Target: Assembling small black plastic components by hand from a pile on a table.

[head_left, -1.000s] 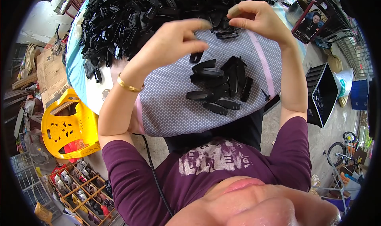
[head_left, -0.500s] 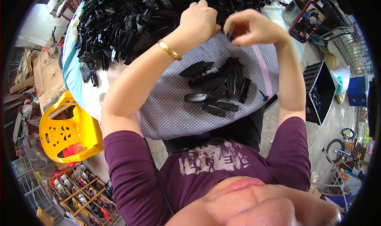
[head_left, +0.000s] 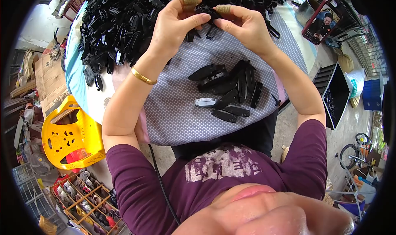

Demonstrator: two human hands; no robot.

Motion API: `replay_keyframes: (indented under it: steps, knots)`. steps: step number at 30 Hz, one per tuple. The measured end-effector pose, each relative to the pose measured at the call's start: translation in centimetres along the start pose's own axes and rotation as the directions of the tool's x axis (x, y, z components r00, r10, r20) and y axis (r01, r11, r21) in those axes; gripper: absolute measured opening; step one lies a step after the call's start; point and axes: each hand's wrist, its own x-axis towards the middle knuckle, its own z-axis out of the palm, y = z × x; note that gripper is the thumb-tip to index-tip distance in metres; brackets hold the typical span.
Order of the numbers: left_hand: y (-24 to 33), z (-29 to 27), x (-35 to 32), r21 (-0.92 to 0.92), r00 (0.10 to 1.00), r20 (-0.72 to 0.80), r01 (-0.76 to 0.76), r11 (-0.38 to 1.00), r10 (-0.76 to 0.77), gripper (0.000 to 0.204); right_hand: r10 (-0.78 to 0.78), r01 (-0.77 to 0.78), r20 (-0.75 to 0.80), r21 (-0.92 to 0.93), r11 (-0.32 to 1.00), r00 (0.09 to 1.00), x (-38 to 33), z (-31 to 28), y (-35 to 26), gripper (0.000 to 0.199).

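Observation:
My left hand (head_left: 175, 22) and my right hand (head_left: 243, 26) meet at the far edge of a dotted grey cloth (head_left: 177, 107), and both pinch one small black plastic part (head_left: 205, 10) between thumbs and fingertips. A gold bangle (head_left: 142, 76) is on my left wrist. Below the hands, a small heap of finished black pieces (head_left: 231, 92) lies on the cloth. Beyond the hands spreads a large pile of loose black plastic parts (head_left: 123, 20).
A yellow plastic stool (head_left: 66, 134) stands at the left, with a shoe rack (head_left: 86, 198) below it. A phone (head_left: 321, 22) leans at the upper right. A black crate (head_left: 334, 94) sits on the floor at the right, and a bicycle (head_left: 350, 152) beyond.
Both hands went up to the big pile and came together on one black part. The heap on the cloth stayed put.

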Motion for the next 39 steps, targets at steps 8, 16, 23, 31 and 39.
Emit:
replay_keyframes:
  steps: [8,16,23,31,39]
  knots:
    - [-0.4,0.3,-0.6,-0.068,1.000,0.016,0.004,0.998,-0.003,0.034,-0.196,0.177,-0.068,-0.218,0.960,0.978,-0.2,0.6,-0.8,0.029]
    - [0.2,1.6,-1.0,-0.152,0.992,-0.048,-0.121,0.981,0.115,0.030,-0.322,0.237,-0.130,-0.436,0.868,0.938,-0.3,1.5,-1.6,0.027]
    - [1.3,0.6,-0.9,0.078,0.980,0.103,-0.178,0.981,0.169,0.022,-0.068,0.078,0.052,-0.219,0.973,0.996,-0.5,0.9,-0.8,0.024]
    - [1.6,-0.1,-0.4,0.075,0.991,0.116,-0.073,0.995,0.064,0.026,-0.077,0.191,0.332,-0.329,0.925,0.940,0.8,-1.7,-1.7,0.038]
    - [2.1,1.1,-1.7,0.714,0.744,0.566,-0.228,0.662,-0.354,0.029,0.276,0.121,0.311,-0.834,0.538,0.910,-0.1,-6.8,-0.9,0.037]
